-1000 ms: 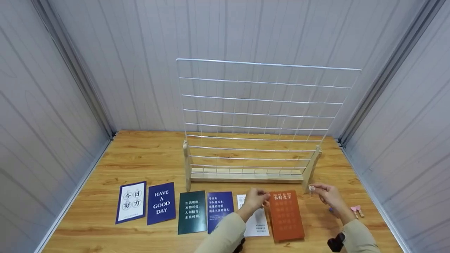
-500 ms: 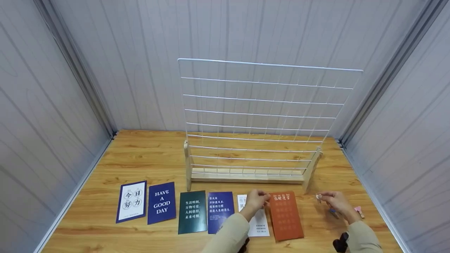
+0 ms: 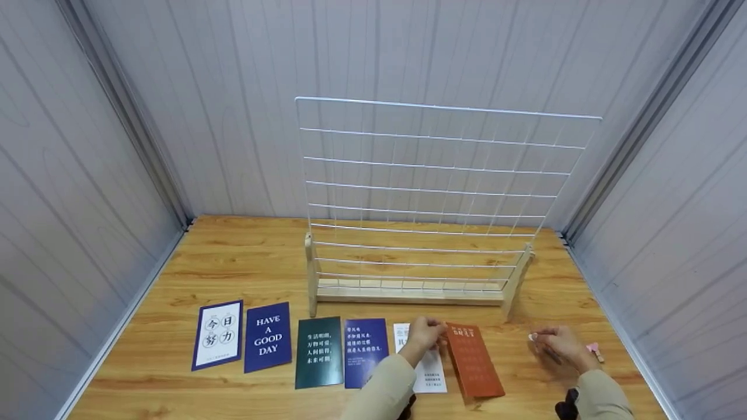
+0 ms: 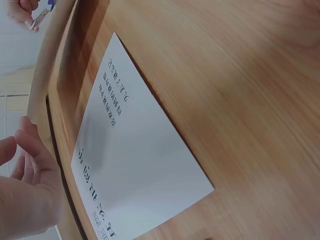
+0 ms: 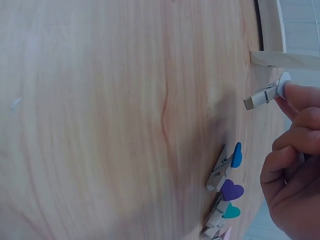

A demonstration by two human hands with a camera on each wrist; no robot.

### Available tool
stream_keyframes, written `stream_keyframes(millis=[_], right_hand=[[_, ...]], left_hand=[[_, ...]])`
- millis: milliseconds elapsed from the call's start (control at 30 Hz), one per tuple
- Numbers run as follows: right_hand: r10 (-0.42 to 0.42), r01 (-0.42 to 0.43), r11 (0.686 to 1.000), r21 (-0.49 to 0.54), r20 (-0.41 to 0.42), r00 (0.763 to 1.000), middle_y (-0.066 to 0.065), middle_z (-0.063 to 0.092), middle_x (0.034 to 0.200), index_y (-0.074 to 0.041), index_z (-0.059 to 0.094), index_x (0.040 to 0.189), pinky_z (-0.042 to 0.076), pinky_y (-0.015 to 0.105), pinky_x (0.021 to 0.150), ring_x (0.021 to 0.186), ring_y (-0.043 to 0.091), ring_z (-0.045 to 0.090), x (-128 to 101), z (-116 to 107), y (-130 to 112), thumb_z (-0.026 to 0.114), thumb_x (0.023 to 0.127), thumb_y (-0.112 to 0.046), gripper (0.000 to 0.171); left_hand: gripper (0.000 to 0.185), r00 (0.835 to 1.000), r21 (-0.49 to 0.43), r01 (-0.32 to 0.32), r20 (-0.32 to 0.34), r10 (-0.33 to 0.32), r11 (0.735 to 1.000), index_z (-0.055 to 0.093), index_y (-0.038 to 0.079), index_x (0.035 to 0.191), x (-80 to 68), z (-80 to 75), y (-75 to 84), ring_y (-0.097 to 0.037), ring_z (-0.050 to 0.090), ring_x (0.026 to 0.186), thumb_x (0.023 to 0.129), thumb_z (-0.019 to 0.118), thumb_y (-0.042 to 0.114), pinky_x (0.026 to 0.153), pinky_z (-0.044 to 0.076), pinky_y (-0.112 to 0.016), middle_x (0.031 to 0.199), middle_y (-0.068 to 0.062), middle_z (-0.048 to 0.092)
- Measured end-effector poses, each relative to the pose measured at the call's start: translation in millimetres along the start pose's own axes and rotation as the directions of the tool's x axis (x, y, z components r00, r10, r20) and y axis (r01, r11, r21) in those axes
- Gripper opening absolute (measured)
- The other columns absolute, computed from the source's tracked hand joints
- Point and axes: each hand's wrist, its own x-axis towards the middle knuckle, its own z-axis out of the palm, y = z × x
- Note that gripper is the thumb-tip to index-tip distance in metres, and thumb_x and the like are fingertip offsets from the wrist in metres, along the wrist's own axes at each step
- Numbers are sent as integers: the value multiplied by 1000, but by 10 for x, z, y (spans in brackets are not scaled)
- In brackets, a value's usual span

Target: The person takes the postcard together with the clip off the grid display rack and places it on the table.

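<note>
My left hand (image 3: 425,338) pinches the upper left corner of an orange card (image 3: 477,361), which is tilted at the table's front. Under that hand lies a white card (image 3: 429,373) with dark print, partly covered; the same white card (image 4: 140,150) fills the middle of the left wrist view. My right hand (image 3: 563,344) pinches a small wooden clothespin (image 5: 262,97) with a white heart on it, a little above the table. Several more clothespins with blue (image 5: 237,156), purple (image 5: 232,190) and teal (image 5: 231,211) hearts lie beside that hand.
Behind the cards stands a white wire grid rack (image 3: 432,169) on a wooden base (image 3: 408,296). To the left are a green card (image 3: 319,353), a purple card (image 3: 366,350), a blue card (image 3: 268,338) and a white card with blue border (image 3: 217,335). Panel walls surround the table.
My right hand, with the clothespin, has moved right and slightly toward me, away from the orange card. That card has tilted, its top edge dropping a little. My left hand stays almost in place.
</note>
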Motion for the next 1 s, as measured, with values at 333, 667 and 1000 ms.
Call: stream_keyframes(millis=[333, 667, 1000], right_hand=[[-1, -3, 984, -179, -23, 1000, 18, 61, 88, 15, 58, 98, 43, 25, 55, 67, 13, 51, -2, 6, 39, 54, 83, -6, 27], [-3, 5, 992, -125, 14, 1000, 11, 61, 75, 17, 57, 97, 35, 22, 43, 50, 9, 40, 5, 9, 50, 50, 84, -3, 24], [24, -25, 992, -123, -10, 1000, 6, 56, 68, 17, 54, 99, 36, 24, 47, 55, 13, 43, 10, 33, 85, 50, 84, -1, 24]], left_hand=[[17, 999, -28, 16, 28, -15, 999, 62, -4, 90, -21, -16, -10, -26, 62, 63, 84, 52, 9, 49, 47, -26, 72, -14, 62], [17, 999, -5, -1, 42, 1, 1000, 62, -2, 91, -27, -78, 21, -25, 62, 64, 86, 51, 11, 46, 45, -23, 75, -12, 62], [18, 996, -9, -59, 60, 59, 998, 60, -3, 95, -26, -237, 71, -22, 61, 60, 86, 51, 10, 41, 39, -17, 79, -12, 60]])
